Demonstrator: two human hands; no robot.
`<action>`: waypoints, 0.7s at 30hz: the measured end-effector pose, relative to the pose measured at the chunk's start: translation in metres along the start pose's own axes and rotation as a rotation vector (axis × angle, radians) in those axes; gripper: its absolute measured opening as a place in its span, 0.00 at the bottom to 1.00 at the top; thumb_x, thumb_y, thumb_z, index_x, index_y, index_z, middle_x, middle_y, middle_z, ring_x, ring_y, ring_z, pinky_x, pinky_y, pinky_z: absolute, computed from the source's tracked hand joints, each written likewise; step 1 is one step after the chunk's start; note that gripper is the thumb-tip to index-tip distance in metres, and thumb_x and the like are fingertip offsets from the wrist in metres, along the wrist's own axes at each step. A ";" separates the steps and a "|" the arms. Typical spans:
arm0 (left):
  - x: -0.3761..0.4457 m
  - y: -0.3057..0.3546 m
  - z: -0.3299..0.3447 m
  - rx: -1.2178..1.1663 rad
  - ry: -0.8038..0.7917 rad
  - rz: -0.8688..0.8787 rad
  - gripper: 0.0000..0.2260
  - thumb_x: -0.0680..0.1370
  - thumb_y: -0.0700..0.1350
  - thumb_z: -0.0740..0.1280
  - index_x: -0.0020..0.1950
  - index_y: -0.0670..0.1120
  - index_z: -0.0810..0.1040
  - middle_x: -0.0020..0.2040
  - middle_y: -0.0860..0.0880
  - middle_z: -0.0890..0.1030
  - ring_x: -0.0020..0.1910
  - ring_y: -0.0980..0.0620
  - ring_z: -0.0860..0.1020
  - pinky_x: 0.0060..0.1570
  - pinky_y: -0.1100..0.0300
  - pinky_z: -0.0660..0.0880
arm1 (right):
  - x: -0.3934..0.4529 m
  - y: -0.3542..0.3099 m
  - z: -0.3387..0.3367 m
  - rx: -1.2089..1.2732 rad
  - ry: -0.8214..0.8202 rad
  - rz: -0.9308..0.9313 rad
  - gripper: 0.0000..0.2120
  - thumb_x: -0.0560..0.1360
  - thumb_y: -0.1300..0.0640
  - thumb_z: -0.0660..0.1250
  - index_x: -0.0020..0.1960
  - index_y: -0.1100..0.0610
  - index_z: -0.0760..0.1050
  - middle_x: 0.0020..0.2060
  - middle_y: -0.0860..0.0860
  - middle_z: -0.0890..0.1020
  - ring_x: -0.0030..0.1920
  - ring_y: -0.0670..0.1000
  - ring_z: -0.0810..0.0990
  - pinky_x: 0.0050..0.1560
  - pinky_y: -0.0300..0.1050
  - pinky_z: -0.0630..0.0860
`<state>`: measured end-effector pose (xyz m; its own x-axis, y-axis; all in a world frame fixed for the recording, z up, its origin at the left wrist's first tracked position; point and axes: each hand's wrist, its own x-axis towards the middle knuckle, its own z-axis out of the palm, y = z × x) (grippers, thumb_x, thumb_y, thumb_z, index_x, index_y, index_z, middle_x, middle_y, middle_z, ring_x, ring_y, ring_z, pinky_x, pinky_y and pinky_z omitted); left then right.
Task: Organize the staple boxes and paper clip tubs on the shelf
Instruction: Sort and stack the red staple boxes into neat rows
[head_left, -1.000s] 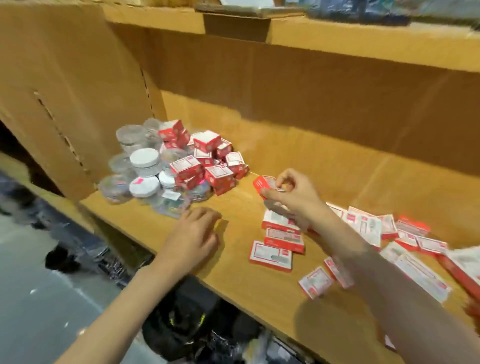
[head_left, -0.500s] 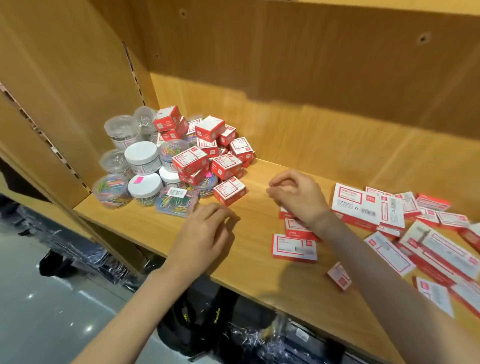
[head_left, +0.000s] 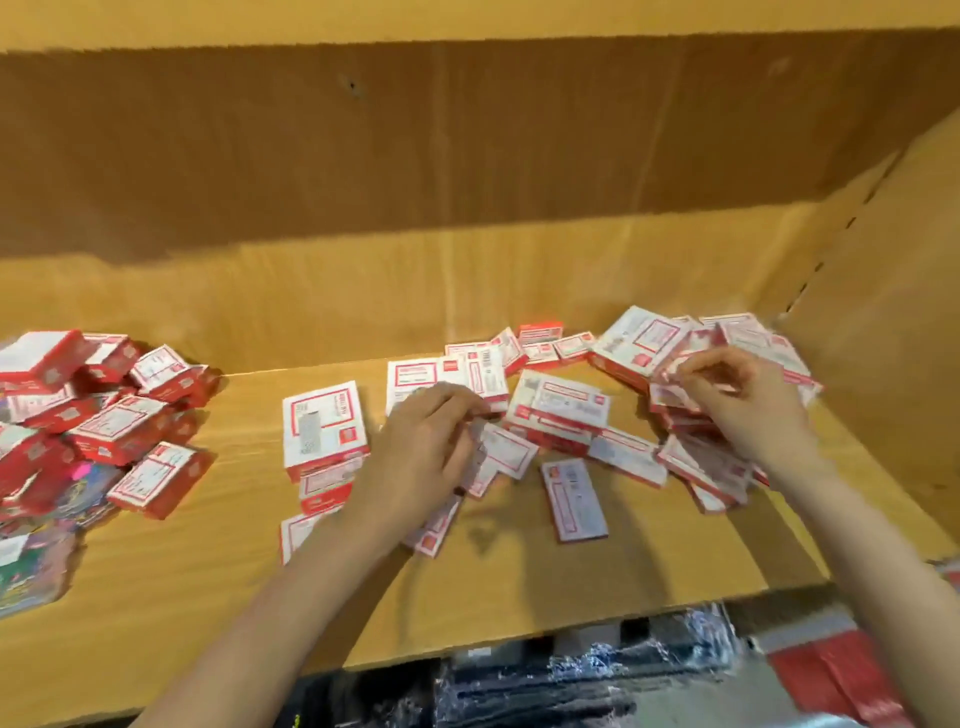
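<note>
Red-and-white staple boxes lie scattered flat across the middle and right of the wooden shelf (head_left: 519, 587). My left hand (head_left: 423, 452) hovers over the middle group, its fingers curled round a small staple box (head_left: 506, 449). My right hand (head_left: 753, 410) is over the right heap (head_left: 639, 343) and pinches another small box (head_left: 670, 371) between thumb and fingertips. A pile of thicker staple boxes (head_left: 124, 426) sits at the left. Paper clip tubs (head_left: 31, 566) with coloured clips show blurred at the left edge, partly cut off.
The shelf's side wall (head_left: 883, 364) stands just right of the right heap. A larger flat box (head_left: 322, 426) lies left of my left hand. Bare shelf board runs along the front edge. Wrapped dark goods (head_left: 571, 680) sit below the shelf.
The view has swung right, putting the tubs at the left edge. My left hand left the bare board for the middle boxes. My right hand moved right onto the right heap.
</note>
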<state>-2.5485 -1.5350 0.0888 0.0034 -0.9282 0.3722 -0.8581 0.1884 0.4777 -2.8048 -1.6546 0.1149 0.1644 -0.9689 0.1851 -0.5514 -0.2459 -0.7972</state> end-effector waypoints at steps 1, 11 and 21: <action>0.012 0.009 0.009 -0.014 -0.003 0.028 0.16 0.74 0.46 0.54 0.53 0.43 0.78 0.51 0.47 0.79 0.51 0.51 0.74 0.52 0.60 0.68 | 0.002 0.009 -0.015 -0.135 0.058 -0.015 0.04 0.72 0.65 0.66 0.44 0.59 0.78 0.42 0.54 0.80 0.45 0.52 0.77 0.44 0.36 0.71; 0.118 0.082 0.090 0.024 -0.067 -0.030 0.21 0.72 0.52 0.56 0.58 0.44 0.76 0.60 0.43 0.73 0.58 0.40 0.69 0.57 0.56 0.60 | 0.063 0.066 -0.079 -0.579 -0.402 -0.029 0.28 0.71 0.57 0.70 0.67 0.57 0.65 0.63 0.55 0.73 0.61 0.56 0.72 0.58 0.45 0.68; 0.187 0.127 0.132 0.314 -0.526 -0.340 0.44 0.66 0.62 0.71 0.73 0.55 0.51 0.75 0.45 0.50 0.72 0.38 0.52 0.68 0.40 0.54 | 0.078 0.074 -0.083 -0.602 -0.487 -0.078 0.41 0.66 0.51 0.74 0.72 0.53 0.56 0.69 0.49 0.66 0.66 0.49 0.67 0.64 0.44 0.67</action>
<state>-2.7249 -1.7273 0.1138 0.1172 -0.9661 -0.2300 -0.9614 -0.1684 0.2177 -2.9008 -1.7512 0.1185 0.4852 -0.8603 -0.1564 -0.8495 -0.4214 -0.3175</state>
